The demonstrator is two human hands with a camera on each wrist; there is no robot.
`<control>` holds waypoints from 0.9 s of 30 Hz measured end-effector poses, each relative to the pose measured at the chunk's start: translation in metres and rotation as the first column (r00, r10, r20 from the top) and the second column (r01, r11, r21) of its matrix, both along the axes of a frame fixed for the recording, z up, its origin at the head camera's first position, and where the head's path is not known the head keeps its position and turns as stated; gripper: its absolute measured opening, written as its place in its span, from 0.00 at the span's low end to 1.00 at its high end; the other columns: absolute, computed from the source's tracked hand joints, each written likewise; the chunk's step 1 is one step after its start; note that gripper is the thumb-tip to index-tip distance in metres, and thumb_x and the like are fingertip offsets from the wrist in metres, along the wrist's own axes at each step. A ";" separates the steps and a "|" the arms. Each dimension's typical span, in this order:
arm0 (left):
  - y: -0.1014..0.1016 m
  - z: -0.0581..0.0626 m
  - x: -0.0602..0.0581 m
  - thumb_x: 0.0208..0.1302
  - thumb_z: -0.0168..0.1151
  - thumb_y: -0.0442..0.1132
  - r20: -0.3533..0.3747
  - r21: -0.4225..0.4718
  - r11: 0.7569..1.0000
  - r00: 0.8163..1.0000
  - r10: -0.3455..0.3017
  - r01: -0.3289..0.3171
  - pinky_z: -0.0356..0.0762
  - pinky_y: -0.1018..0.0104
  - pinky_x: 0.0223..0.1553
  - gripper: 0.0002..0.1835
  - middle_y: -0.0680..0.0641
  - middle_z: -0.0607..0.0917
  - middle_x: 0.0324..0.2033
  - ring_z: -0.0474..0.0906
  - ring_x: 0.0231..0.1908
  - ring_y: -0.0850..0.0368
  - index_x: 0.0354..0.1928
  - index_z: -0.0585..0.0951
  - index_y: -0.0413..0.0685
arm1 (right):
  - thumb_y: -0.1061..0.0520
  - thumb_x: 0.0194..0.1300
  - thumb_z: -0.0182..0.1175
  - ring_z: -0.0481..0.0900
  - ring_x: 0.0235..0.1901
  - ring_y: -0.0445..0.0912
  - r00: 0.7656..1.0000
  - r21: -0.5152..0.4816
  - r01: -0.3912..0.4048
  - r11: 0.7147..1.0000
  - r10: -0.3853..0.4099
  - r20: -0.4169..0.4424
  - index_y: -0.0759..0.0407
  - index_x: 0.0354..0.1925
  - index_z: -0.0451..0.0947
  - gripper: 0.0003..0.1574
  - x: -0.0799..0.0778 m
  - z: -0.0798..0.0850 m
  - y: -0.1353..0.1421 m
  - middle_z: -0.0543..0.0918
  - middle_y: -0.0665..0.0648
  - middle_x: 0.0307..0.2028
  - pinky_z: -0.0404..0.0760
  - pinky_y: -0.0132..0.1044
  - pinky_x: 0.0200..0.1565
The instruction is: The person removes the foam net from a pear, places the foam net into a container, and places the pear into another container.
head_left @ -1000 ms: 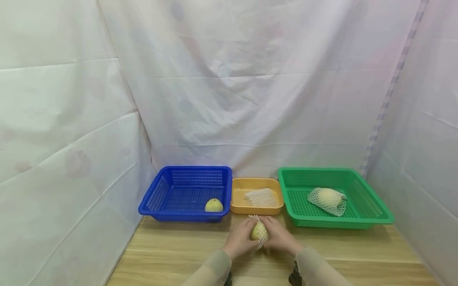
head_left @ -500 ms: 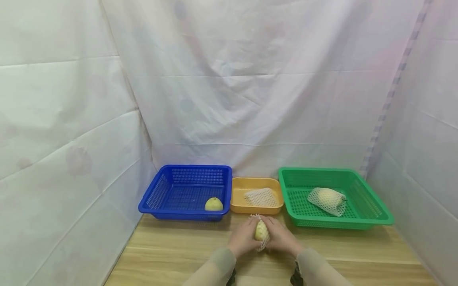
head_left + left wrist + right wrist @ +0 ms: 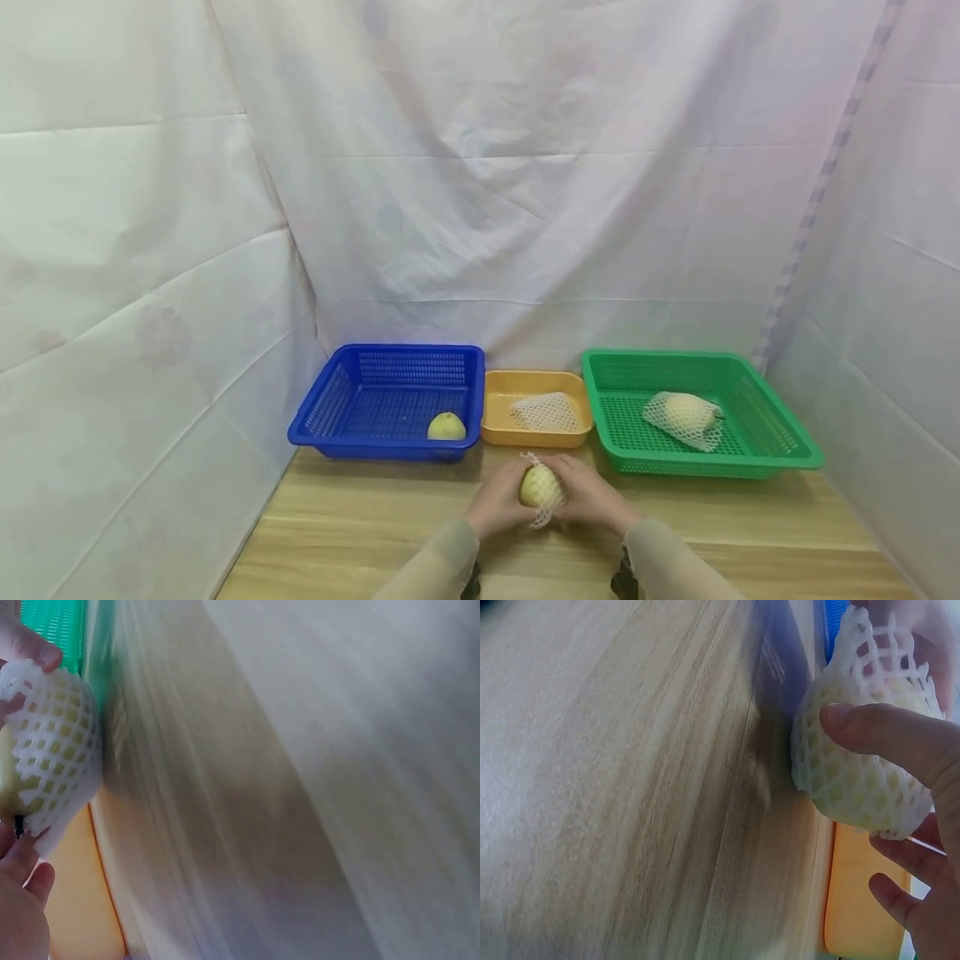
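Observation:
Between both hands, just above the wooden table's middle, is a pale yellow pear (image 3: 7, 780) with a dark stem. A white foam net sleeve (image 3: 855, 776) wraps most of it; some bare skin shows by the stem. My left hand (image 3: 497, 500) grips the pear's left side, with its fingertips at the net's edge near the stem in the left wrist view. From the other side my right hand (image 3: 592, 497) grips it, its thumb pressed on the net and other fingers underneath. The pear's underside is hidden in the head view.
A blue basket (image 3: 300, 433) at the back left holds a bare yellowish fruit (image 3: 447, 427). An orange tray (image 3: 491, 437) in the middle holds a flat foam net (image 3: 546, 412). A green basket (image 3: 780, 462) at the right holds a netted fruit (image 3: 686, 414). White cloth hangs behind.
Both hands stay on the pear and shift slightly right, then back left. The net now spreads over more of the pear's visible side, and more of the pear shows between the hands.

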State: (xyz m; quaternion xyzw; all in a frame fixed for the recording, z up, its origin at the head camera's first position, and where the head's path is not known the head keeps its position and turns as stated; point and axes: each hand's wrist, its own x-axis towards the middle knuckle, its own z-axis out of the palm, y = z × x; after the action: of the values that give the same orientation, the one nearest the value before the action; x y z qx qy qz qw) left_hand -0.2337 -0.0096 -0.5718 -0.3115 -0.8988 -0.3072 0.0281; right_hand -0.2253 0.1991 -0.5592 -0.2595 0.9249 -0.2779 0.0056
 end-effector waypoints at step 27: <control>-0.014 -0.005 -0.004 0.49 0.75 0.41 0.064 0.038 0.999 0.997 -0.041 0.039 0.71 0.58 0.57 0.38 0.54 0.77 0.58 0.73 0.55 0.59 0.64 0.71 0.53 | 0.52 0.43 0.76 0.76 0.53 0.52 0.999 0.087 -0.028 0.996 0.031 -0.032 0.59 0.64 0.71 0.49 -0.002 0.006 0.005 0.77 0.57 0.55 0.74 0.51 0.54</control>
State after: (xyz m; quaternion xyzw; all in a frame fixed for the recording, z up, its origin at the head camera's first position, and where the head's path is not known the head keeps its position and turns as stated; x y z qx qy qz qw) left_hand -0.2381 -0.0233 -0.5768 -0.3187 -0.8870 -0.3341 -0.0016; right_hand -0.2274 0.2040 -0.5529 -0.2771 0.9321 -0.2330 0.0056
